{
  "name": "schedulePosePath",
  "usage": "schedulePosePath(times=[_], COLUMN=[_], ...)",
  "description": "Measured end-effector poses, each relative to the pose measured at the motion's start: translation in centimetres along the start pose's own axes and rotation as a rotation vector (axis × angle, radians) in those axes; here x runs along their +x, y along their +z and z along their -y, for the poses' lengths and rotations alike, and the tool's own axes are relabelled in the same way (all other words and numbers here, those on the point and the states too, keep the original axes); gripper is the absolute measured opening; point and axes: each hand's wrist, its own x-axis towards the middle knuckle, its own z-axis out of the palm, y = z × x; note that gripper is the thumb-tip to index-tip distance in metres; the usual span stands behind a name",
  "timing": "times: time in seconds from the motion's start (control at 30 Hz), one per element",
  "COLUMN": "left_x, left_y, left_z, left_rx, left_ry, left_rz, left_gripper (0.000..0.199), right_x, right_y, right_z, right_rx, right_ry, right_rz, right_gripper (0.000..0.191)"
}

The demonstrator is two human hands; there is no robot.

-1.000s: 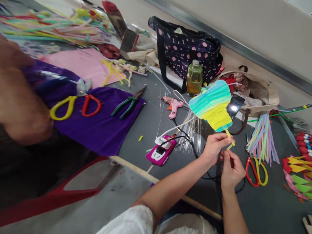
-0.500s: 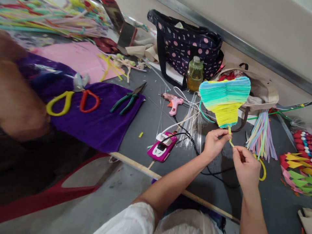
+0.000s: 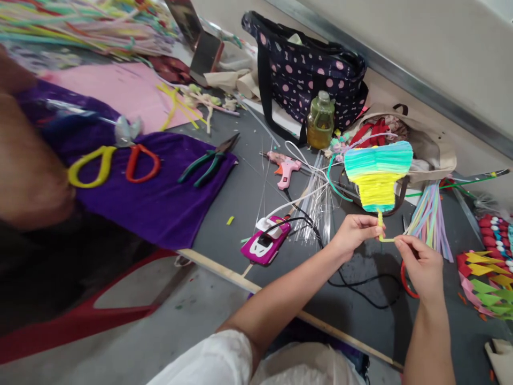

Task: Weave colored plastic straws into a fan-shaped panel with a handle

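Observation:
A fan-shaped piece wound in turquoise and yellow bands stands upright above my hands, wide at the top and narrow below. My left hand pinches its short yellow-wrapped stem. From the stem's lower end a thin yellow strip runs out sideways to the right. The strip's free end is pinched between thumb and fingers of my right hand. Below and behind that hand shows a red scissors handle, partly hidden. Pastel strips lie in a bundle just beyond.
A pink glue gun, clear sticks and a magenta power strip with cables lie left of my hands. Pliers and scissors rest on purple cloth. Behind stand a bottle and dark bag. Another person's arm is at left.
My right hand has moved right, and the strip's end, earlier slanting down, now bends out sideways. The wound piece has shifted slightly right and down, still in my left hand.

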Motion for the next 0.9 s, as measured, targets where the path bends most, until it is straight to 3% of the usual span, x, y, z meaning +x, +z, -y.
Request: schedulePosePath(times=[0.27,0.4,0.63,0.9], left_x=[-0.2,-0.2,-0.3,-0.4], left_y=[0.0,0.0,0.2,0.5], left_z=[0.0,0.0,-0.2,-0.3], left_rx=[-0.122,-0.204,-0.214,-0.067], left_ry=[-0.089,-0.098,-0.016,0.153], left_rz=[0.055,0.017,-0.129,-0.260], left_gripper=[0.031,0.029,0.029,0.022], right_x=[0.1,-0.6,-2.6,-3.4], right_y=[2.0,4.3,8.1,9.2], right_z=[-1.9,-1.7,-0.7,1.0], right_rx=[0.226,0.263,0.034,-0.178], right_ry=[0.062,0.067,-0.135,-0.256], right_rz=[-0.014,-0.126,-0.364,-0.364], right_gripper=[0.028,0.029,0.023,0.026])
